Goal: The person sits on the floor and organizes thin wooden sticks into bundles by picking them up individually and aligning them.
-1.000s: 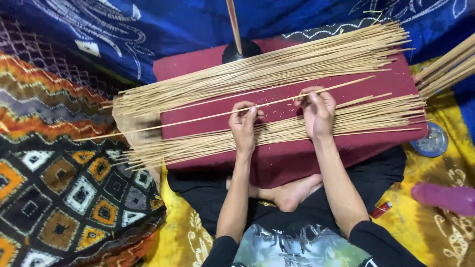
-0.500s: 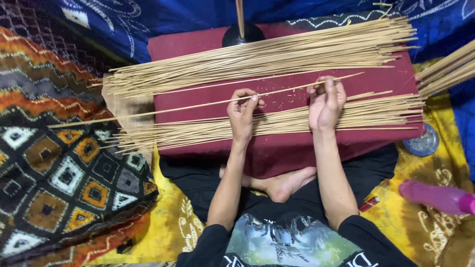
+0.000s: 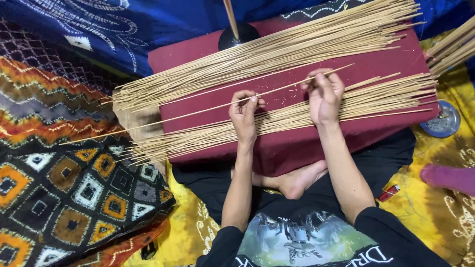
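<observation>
Left hand and right hand both pinch single thin pale bamboo stick above maroon cushion-topped board; judged best rolled evenly, clear of stick bundles.

Both hands pinched one thin bamboo stick above the maroon cushion. The left hand gripped it near the cushion's middle, the right hand further right. One stick bundle lay across the cushion's far side, another under the hands. A black stand stood at the cushion's far edge.
</observation>
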